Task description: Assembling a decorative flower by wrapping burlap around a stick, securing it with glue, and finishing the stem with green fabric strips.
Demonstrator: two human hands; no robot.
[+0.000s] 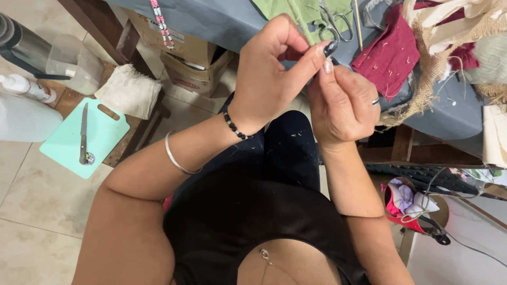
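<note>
Centrally, the left hand (266, 66) and the right hand (343, 103) are held close together above the lap, fingertips meeting near the edge of the blue-grey table (222, 21). A small dark object (331, 48) is pinched between thumb and forefinger of the left hand; what it is cannot be told at this size. The right hand's forefinger is raised against it, touching or almost touching, with the other fingers curled in; whether anything is gripped by the right hand cannot be told. A ring is seen on the right hand, a black bead bracelet (234, 126) and a silver bangle (177, 158) on the left arm.

Just beyond the fingertips, scissors (332, 24) are laid on green cloth (296, 13). Dark red cloth (391, 53) and frayed burlap (433, 68) are spread to the right of it.

Packages noted: two brown cardboard boxes (195, 60) are stacked under the table, left of the hands, with a pale label on the upper one and red print on the lower; a folded cream cloth (129, 89) lies beside them. Far left, a white plastic bottle (24, 119) with a red-banded cap is seen, and a clear plastic jug (74, 63) behind it. A knife (83, 134) rests on a mint-green cutting board (105, 137), well apart from both hands.
</note>
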